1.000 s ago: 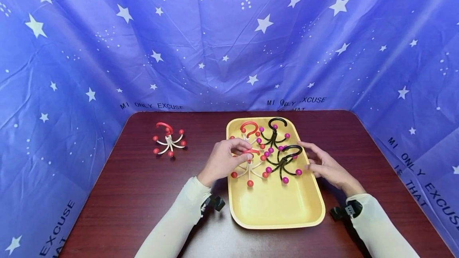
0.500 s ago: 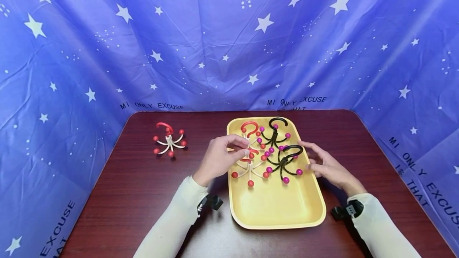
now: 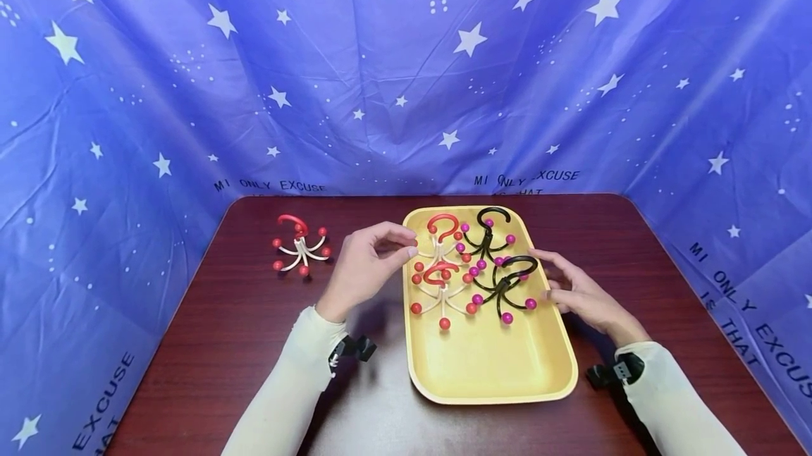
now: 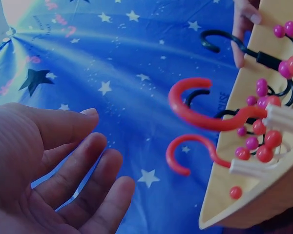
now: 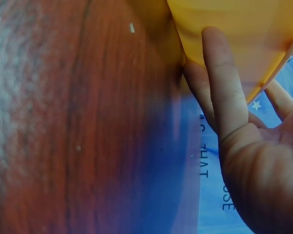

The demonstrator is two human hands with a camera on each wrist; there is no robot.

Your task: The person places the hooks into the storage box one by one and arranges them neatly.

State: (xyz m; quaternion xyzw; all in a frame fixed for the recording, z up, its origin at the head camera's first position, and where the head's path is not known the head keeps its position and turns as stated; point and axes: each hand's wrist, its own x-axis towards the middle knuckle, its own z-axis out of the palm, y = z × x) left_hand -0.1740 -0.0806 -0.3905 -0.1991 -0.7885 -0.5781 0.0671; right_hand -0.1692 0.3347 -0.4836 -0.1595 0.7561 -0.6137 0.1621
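Note:
A yellow tray (image 3: 495, 398) holds two white hangers with red hooks and red ball tips, a front one (image 3: 443, 292) and a back one (image 3: 438, 249). Beside them in the tray stand two black hangers (image 3: 503, 287) with magenta balls. My left hand (image 3: 364, 266) hovers just off the tray's left rim, fingers loosely bent and nothing between them. In the left wrist view, a gap separates these fingers from the red hooks (image 4: 215, 123). My right hand (image 3: 586, 301) touches the tray's right side; straight fingers (image 5: 224, 83) lie along its outer wall in the right wrist view.
Another white hanger (image 3: 301, 250) with a red hook stands on the dark wooden table (image 3: 209, 343), left of the tray. A blue star-patterned curtain (image 3: 355, 75) encloses the table at the back and sides.
My left hand has let go of the front white hanger's red hook and moved left and away, past the tray's rim. The right hand stays at the tray's side.

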